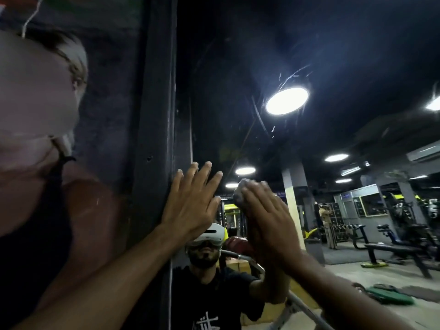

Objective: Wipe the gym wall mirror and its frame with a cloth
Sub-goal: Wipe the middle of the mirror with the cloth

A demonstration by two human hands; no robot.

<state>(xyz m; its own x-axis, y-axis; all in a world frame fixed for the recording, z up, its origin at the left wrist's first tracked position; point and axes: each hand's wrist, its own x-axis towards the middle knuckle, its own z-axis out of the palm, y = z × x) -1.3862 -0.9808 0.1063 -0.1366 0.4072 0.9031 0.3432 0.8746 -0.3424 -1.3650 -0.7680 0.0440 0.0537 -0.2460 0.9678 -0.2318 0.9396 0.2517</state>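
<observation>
Braces left hand flat on mirror beside frame, fingers straight and spread, for balance; presses grey cloth to glass under right hand, fingers straight, wiping.

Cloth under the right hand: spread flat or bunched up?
Bunched up: the cloth shows as a crumpled grey wad beyond the right hand, pressed to the mirror.
</observation>
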